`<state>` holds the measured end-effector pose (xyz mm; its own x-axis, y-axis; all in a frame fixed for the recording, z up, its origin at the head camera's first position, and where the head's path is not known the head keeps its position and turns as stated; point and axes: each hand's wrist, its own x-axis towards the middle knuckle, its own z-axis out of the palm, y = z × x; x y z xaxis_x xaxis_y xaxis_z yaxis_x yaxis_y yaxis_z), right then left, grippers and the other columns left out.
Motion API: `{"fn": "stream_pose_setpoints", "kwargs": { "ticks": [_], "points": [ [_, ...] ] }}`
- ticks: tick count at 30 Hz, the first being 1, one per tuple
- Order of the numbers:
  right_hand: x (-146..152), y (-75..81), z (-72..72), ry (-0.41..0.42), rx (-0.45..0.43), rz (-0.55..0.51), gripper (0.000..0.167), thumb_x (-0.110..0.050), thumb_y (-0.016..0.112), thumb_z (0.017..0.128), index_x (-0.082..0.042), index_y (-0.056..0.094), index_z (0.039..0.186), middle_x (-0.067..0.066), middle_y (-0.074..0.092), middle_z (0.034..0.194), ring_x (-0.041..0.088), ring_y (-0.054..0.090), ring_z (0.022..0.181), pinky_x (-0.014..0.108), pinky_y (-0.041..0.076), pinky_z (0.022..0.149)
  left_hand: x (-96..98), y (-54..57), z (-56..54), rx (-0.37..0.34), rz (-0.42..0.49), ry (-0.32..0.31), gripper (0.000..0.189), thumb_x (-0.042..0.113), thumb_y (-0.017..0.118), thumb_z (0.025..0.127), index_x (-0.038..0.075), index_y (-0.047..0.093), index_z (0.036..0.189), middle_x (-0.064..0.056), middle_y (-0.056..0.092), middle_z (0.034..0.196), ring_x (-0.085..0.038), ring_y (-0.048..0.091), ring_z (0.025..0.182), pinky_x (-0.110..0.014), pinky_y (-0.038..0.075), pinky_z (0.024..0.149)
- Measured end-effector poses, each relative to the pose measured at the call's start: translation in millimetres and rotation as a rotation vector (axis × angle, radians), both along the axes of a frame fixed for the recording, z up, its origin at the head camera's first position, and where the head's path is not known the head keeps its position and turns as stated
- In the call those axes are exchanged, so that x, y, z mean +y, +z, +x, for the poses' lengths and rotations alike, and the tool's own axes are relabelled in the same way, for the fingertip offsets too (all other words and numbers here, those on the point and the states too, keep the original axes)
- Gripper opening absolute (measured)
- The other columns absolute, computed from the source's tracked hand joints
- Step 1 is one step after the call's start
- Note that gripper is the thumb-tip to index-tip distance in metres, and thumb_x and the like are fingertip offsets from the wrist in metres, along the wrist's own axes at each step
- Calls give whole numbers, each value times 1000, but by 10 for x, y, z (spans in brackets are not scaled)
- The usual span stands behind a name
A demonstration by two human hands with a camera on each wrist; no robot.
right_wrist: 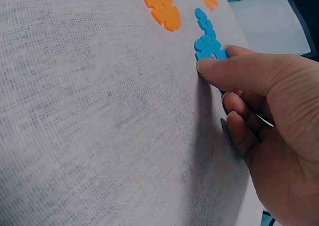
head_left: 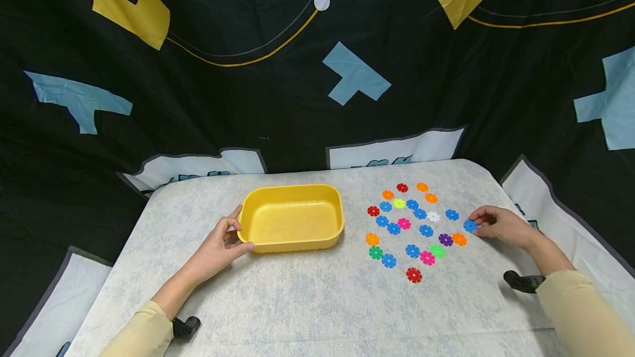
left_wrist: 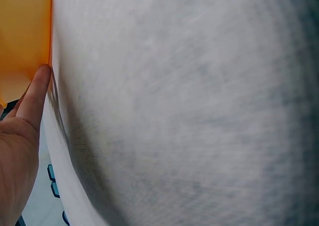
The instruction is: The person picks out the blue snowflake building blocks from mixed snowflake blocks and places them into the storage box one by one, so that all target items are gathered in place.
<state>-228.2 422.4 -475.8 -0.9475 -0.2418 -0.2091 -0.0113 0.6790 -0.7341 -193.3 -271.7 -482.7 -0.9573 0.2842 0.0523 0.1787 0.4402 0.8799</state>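
Currently pinched: blue disc (head_left: 470, 226), between the thumb and fingers of the right hand (head_left: 506, 227), on the right side of the scattered discs (head_left: 412, 250); whether it touches the table (head_left: 297, 302) I cannot tell
Right hand: thumb on the disc's near face, the lower fingers curled in beneath, as the right wrist view shows
Left hand: the left hand (head_left: 220, 244) grips the tub (head_left: 292, 247) at its near left corner, thumb along the near wall, fingers bent against the left side; the left wrist view hides most of those fingers
Tub: yellow, rounded at the corners, upright on the table, left of the discs and well apart from the right hand
Near the pinch: orange disc (head_left: 459, 239) and purple disc (head_left: 445, 239) side by side
Middle: white disc (head_left: 433, 216) among blue ones; lime disc (head_left: 399, 203) between two more blues
Lower cluster: light green disc (head_left: 437, 250) just beside a pink disc (head_left: 427, 258)
Left fringe: dark green disc (head_left: 375, 252) below an orange one, with a blue one at its side
Closest to the person: red disc (head_left: 414, 275)
Tabletop: pale and mottled
Sleeves: beige sleeve (head_left: 580, 313) on the right arm, a matching one on the left
Wrists: black gadget (head_left: 186, 328) at the left, another at the right
Backdrop: black curtain (head_left: 278, 120) with yellow patch (head_left: 131, 12), blue patch (head_left: 354, 73) and white dot (head_left: 322, 1)
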Motion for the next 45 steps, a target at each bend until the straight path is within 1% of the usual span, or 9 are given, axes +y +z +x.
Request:
{"fn": "stream_pose_setpoints", "kwargs": {
  "ticks": [6,14,22,25,28,33,39,42,45],
  "points": [
    [-75,35,11,2,12,-10,36,-9,74,94,5,59,124,13,56,104,24,49,94,24,52,71,-18,-8,7,-6,9,8,53,33,80,91,10,38,115,5,10,171,-39,47,139,-40,48,105],
    [-129,65,-5,0,10,-6,36,-8,73,94,5,60,125,13,58,105,25,50,95,24,54,72,-27,-6,16,9,3,-2,53,34,79,92,9,38,115,3,9,171,-37,50,137,-36,51,101],
    [-120,73,-20,-25,-33,-68,45,-14,72,97,6,56,133,15,61,110,22,55,93,26,56,76,-12,8,21,6,-4,9,56,34,79,92,5,38,117,2,9,171,-37,50,136,-44,48,105],
    [-142,127,-26,-59,-30,-109,49,-19,71,98,6,54,137,17,62,113,22,60,93,28,58,79,-6,6,24,6,-3,14,56,33,79,92,5,38,117,2,9,171,-38,50,136,-44,48,105],
    [-197,210,-40,-80,-29,-183,52,-22,70,100,6,51,140,19,63,117,23,67,96,29,58,85,-2,0,29,7,1,18,57,33,80,92,4,38,117,2,10,171,-38,51,135,-41,49,103],
    [-369,345,-94,-90,-56,-263,57,-29,70,100,1,50,144,15,63,127,25,68,108,35,55,96,11,-2,40,6,0,25,58,36,80,90,6,38,116,2,10,171,-38,53,133,-33,52,100],
    [-706,464,-184,-67,-79,-301,58,-31,71,99,-4,50,147,18,56,138,35,62,118,47,51,102,37,14,69,12,-19,40,54,39,81,90,13,39,113,2,11,171,-37,53,133,-37,53,99],
    [-931,536,-254,-47,-83,-347,56,-27,70,99,-4,50,146,20,55,138,35,62,117,48,51,102,50,10,69,15,-17,44,54,40,81,89,13,40,112,3,11,171,-37,53,133,-35,53,98],
    [-1162,607,-347,-31,-96,-409,54,-21,71,99,-3,50,145,22,55,137,30,65,115,43,53,100,59,-4,57,17,-16,48,55,41,81,88,13,40,112,3,11,171,-37,53,133,-31,54,96]
  ]
}}
